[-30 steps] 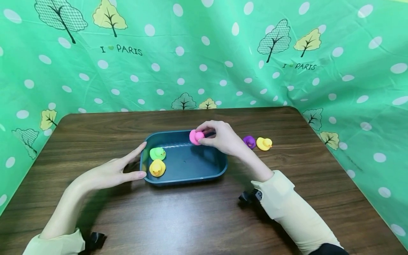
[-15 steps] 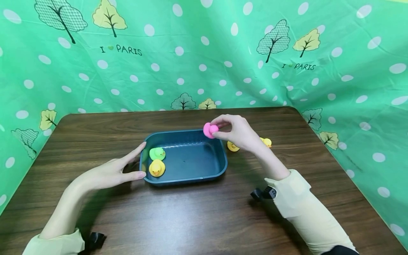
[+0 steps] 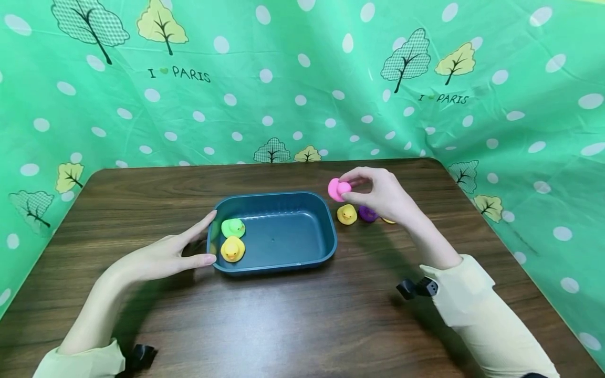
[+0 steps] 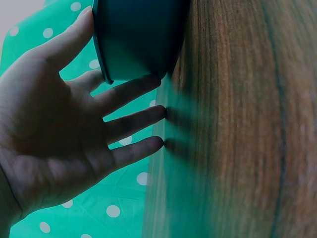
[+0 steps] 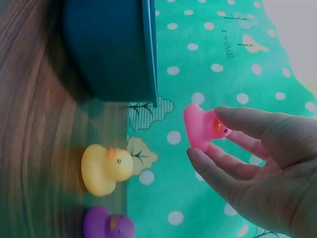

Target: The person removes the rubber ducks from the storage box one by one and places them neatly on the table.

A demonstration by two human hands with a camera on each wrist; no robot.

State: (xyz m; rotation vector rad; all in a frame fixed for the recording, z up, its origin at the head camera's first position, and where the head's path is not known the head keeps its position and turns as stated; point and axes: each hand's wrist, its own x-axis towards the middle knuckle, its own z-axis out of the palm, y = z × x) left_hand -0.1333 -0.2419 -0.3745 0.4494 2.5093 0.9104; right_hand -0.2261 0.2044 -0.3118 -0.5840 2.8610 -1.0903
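Note:
My right hand pinches a pink rubber duck between thumb and fingers, held up off the table just beyond the right end of a dark blue tray. In the right wrist view the pink duck sits at the fingertips. With its fingers spread and fairly straight, my left hand touches the tray's left end; the left wrist view has the thumb at the rim. Inside the tray, at the left, are a green rubber duck and a yellow rubber duck.
Right of the tray, another yellow duck and a purple duck stand on the brown wooden table. One more yellow duck is mostly hidden behind my right hand. A green dotted cloth hangs around the table.
My right hand has carried the pink duck rightward, from over the tray to past its right end. This uncovers the yellow duck beside the tray. My left hand stays put.

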